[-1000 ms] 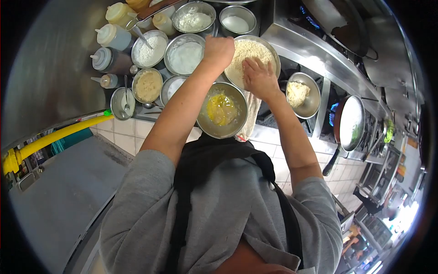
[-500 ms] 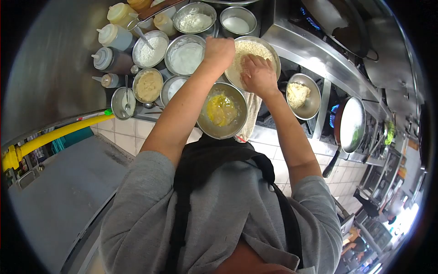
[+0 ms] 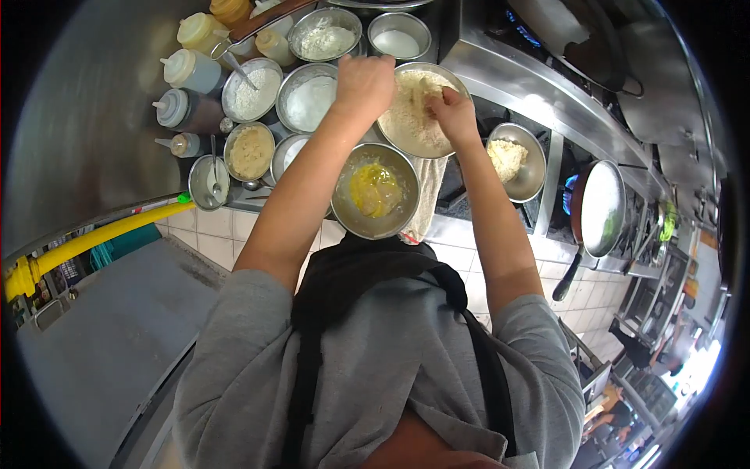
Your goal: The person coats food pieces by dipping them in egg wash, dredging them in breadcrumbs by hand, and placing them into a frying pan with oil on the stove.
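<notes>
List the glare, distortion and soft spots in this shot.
Head view: strong fisheye bend with blackened corners. Head view: lights at lower right blown out, the far kitchen there too small and soft to read. Head view: glare on the stove's steel ledge, small glints on the egg mixture; the frying pan looks whitish inside, whether sheen or contents unclear.

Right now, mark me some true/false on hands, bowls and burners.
1. Right hand is at the crumb bowl. True.
2. Left hand is dipped in the yellow-liquid bowl. False: it's by the crumb bowl's left rim.
3. Blue flame shows beside the black-handled pan. True.
4. Squeeze bottles stand right of the crumb bowl. False: left, past the small bowls.
</notes>
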The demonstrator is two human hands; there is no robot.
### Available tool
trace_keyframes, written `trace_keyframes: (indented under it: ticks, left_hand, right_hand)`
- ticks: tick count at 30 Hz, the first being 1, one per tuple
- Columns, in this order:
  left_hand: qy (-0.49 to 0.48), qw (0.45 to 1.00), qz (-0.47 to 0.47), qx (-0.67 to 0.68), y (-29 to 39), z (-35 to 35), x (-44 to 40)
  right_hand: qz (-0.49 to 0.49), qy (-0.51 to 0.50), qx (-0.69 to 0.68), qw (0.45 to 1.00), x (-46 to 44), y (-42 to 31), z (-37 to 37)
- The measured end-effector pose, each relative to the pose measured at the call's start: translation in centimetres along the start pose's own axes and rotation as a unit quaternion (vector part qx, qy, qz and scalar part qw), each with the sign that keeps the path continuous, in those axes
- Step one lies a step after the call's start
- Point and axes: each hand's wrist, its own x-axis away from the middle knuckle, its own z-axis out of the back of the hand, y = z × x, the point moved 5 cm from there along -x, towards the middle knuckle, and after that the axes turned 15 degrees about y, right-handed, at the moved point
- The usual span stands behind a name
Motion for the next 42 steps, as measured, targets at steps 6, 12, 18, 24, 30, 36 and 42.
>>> trace_keyframes:
  ticks: [6,12,18,24,30,36,42]
  left_hand:
    - [0.052,0.991,0.034,0.116,-0.9,6.9,1.3]
    - [-0.011,0.986,0.072,0.148,-2.8,10.3,6.6]
    - [-0.049,0.978,0.131,0.157,-4.8,10.8,10.2]
    - [0.004,0.969,0.049,0.243,-3.2,9.8,13.1]
    - [-0.116,0.968,-0.163,0.153,2.7,3.6,17.3]
    - [-0.115,0.975,-0.162,0.103,4.3,0.2,18.1]
    - [-0.140,0.977,-0.103,0.127,3.7,-0.9,17.5]
  right_hand:
    - [-0.287,-0.073,-0.489,0.820,2.1,1.7,3.3]
    - [-0.251,0.050,-0.436,0.863,4.5,7.8,13.9]
    - [-0.102,0.182,0.176,0.962,7.1,10.2,16.8]
    - [0.022,0.106,0.262,0.959,9.2,10.2,12.9]
    - [0.028,0.103,0.173,0.979,7.5,4.9,14.5]
    - [0.150,0.123,0.075,0.978,5.1,-0.3,8.1]
    - [0.288,0.114,0.075,0.948,0.3,-3.6,-1.3]
